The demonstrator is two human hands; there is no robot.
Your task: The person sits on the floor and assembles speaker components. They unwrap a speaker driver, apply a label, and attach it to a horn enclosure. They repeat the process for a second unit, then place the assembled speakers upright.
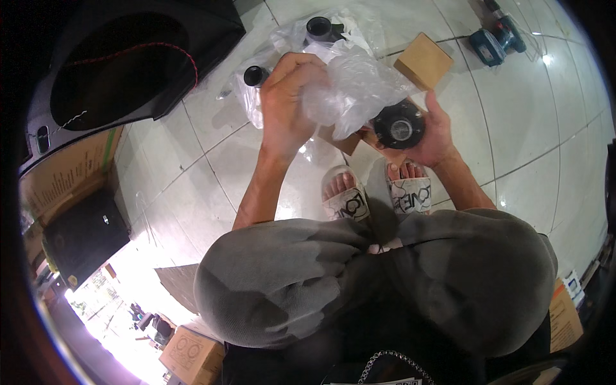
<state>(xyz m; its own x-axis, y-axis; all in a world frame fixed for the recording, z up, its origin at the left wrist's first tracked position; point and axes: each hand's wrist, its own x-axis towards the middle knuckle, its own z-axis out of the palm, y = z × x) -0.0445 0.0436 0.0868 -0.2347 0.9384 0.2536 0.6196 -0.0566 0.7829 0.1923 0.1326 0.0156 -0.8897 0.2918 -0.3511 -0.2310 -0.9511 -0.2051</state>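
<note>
My left hand (292, 96) is closed on a crumpled clear plastic bag (359, 83), which spreads to the right across the middle. In my right hand (435, 136) is a round black part (399, 124) with a pale disc at its centre; the bag's edge touches its upper left side. Partly hidden below the bag and the black part lies brown cardboard (340, 140). Beyond my left hand, a black cylindrical part (255, 76) and another black cylindrical part (319, 28) rest among more clear plastic on the floor.
A small brown box (423, 62) stands on the white tiles beyond my right hand, with a cordless drill (499, 38) at the far right. A large black speaker cabinet (128, 64) with a red wire fills the far left. A cardboard box (191, 354) sits at the lower left.
</note>
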